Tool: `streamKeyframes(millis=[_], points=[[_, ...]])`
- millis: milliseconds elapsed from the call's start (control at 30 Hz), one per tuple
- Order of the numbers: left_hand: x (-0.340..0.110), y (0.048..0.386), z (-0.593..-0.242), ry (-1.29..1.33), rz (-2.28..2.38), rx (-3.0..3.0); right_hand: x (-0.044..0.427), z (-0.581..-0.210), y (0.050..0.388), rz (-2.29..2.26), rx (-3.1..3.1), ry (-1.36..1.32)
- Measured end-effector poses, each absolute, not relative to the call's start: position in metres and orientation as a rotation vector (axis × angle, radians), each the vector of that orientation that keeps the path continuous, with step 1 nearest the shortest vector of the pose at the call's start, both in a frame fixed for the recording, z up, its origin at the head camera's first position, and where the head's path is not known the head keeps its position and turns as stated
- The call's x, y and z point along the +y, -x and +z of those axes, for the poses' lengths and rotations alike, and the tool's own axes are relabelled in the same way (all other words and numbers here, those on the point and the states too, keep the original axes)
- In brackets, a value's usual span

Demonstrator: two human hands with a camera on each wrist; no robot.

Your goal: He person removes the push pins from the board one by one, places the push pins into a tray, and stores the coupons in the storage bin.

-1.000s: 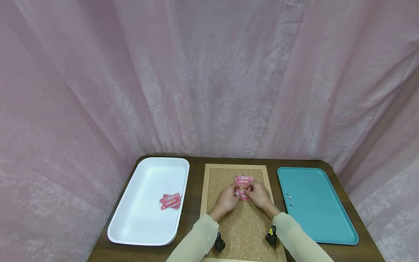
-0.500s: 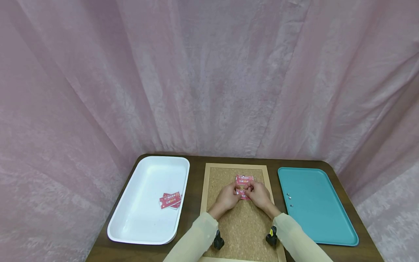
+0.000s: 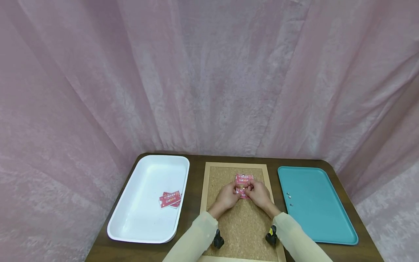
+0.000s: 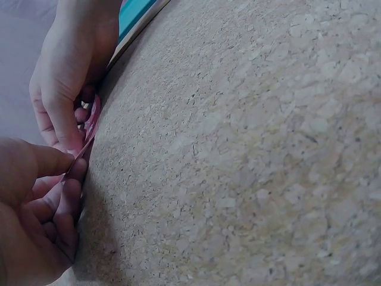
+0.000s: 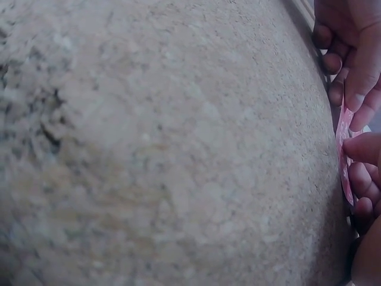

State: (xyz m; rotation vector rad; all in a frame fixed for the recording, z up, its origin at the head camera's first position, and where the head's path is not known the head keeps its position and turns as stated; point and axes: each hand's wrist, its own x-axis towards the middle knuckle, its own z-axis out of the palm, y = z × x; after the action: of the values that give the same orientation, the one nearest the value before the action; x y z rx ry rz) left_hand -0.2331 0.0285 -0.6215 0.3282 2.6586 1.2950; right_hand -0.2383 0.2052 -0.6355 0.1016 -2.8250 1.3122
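Observation:
On the framed corkboard (image 3: 243, 227), a pink-red paper coupon (image 3: 242, 194) lies between the two hands. My left hand (image 3: 228, 197) pinches its left part with thumb and index finger, as the left wrist view shows. My right hand (image 3: 260, 194) holds its right part, thumb (image 5: 362, 147) on the paper and other fingers curled. A small pale pin head appears at the coupon's upper edge; whether any finger touches it I cannot tell. Just above, a second coupon (image 3: 243, 178) is on the board with a pin at its top edge. The fingers partly cover both coupons.
To the left stands a white tray (image 3: 140, 218) with several overlapping coupons (image 3: 170, 199) near its right side. On the right lies a teal tray (image 3: 322, 207) holding several small pins (image 3: 289, 197) by its left edge. A pink curtain (image 3: 209, 80) hangs behind the table.
Both hands stay at the lower coupon with hardly any movement. The whole head view shifts very slightly; the trays and their contents stay in place.

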Motion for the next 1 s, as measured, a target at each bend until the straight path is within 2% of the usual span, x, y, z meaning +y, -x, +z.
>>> streamKeyframes(millis=[1000], points=[[0.0287, 0.2333, -0.6218, -0.307, 1.318, 2.635, 0.2045, -0.6372, 0.237, 1.323, -2.826, -0.118]])
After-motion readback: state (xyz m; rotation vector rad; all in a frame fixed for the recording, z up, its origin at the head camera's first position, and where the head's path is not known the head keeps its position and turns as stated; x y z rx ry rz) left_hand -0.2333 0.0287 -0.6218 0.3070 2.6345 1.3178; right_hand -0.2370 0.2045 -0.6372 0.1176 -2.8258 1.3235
